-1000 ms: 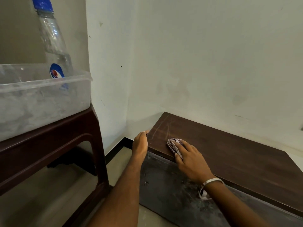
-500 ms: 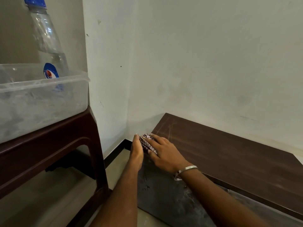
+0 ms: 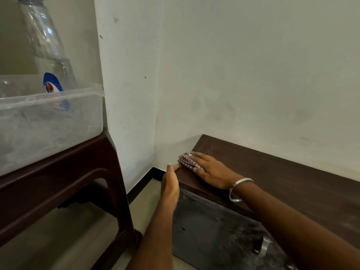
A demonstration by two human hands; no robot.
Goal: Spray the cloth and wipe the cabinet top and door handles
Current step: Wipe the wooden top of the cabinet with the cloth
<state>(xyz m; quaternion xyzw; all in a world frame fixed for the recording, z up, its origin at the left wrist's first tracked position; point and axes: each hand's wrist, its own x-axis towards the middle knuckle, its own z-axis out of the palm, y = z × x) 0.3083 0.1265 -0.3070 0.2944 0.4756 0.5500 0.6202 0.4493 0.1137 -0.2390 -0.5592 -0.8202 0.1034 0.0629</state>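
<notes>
A low cabinet with a dark brown wooden top (image 3: 282,178) stands against the white wall. Its dusty dark door (image 3: 210,228) faces me, with a metal handle (image 3: 262,246) partly behind my right forearm. My right hand (image 3: 211,169) presses flat on a folded striped cloth (image 3: 186,160) near the top's far left corner. My left hand (image 3: 170,182) rests against the cabinet's left edge, fingers together, holding nothing.
A dark brown plastic stool (image 3: 74,172) stands close on the left, carrying a clear plastic tub (image 3: 48,121) with a clear bottle (image 3: 48,61) in it. The two walls meet in a corner (image 3: 155,114) just beyond the cabinet. Tiled floor (image 3: 78,240) shows between stool and cabinet.
My right hand slid the cloth left to the cabinet's front left corner, then back along the left edge toward the wall. My left hand stayed at the left edge.
</notes>
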